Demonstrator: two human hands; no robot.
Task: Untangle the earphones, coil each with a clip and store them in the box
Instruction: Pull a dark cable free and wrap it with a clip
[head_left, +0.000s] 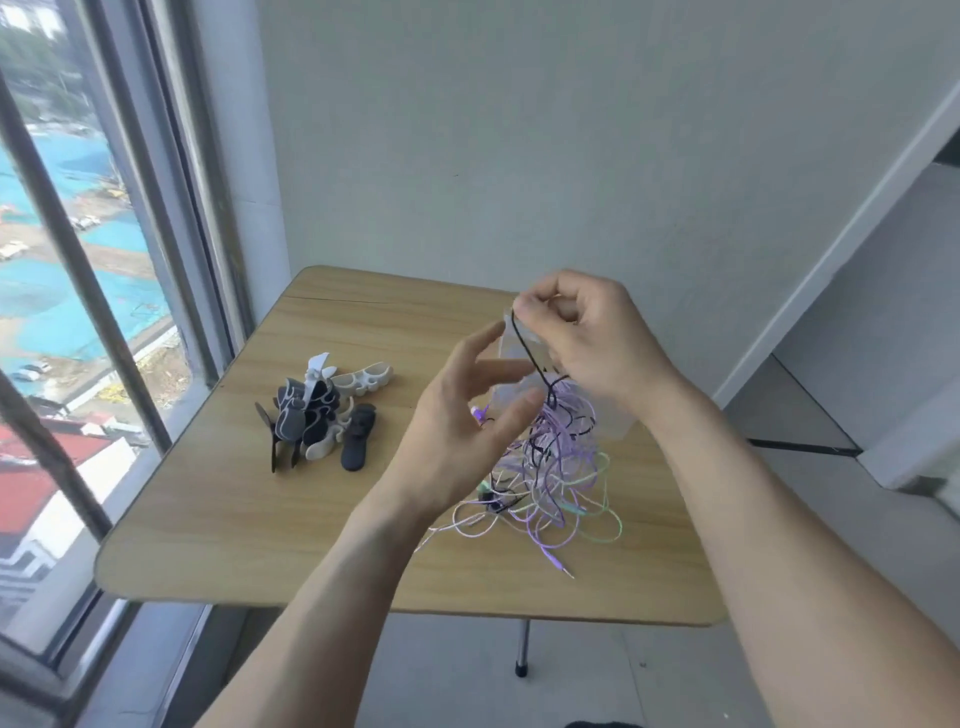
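Nearest on the wooden tabletop (218, 525) lies the loose end of the tangled earphones (558, 483), a purple plug pointing toward 5 o'clock. The tangle of purple, green, white and black cords rises from there nearly upright, its long axis running from 6 to 12 o'clock. The left hand (457, 415) is at 9 o'clock of the tangle, its fingers relaxed and apart, the thumb touching the cords. Above, the right hand (582, 332) pinches one black cord (530, 353) between thumb and fingers. Behind the hands stands a clear box (511, 358); its contents I cannot tell. At 9 o'clock, well apart, is a pile of clips (317, 410).
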